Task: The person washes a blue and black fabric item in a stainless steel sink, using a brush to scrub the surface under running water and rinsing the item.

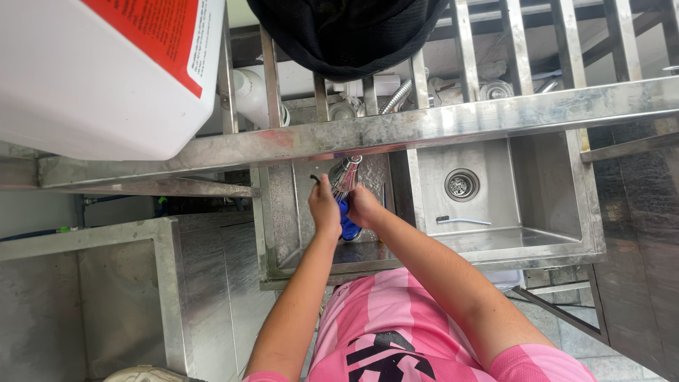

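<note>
Both hands are curled around 1 blue thing (349, 225) under the running sprayer (344, 175), over the left basin (283, 212): left hand (325, 210) and right hand (364, 207) each gripping a side. 2 basins total; the right basin (544, 177) has 1 drain (462, 184) and 1 white stick (463, 221).

Brushed steel sink (552, 212), dull and scuffed; glossy blue plastic object (348, 225); white plastic container (106, 78)

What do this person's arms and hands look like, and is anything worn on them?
Both arms are bare from the short sleeves down. The left hand and right hand carry no gloves, and no watch, ring or bracelet shows on either wrist. The shirt is pink with lighter and darker pink stripes and a bold black marking on the front; its short sleeves end high on the upper arms.
</note>
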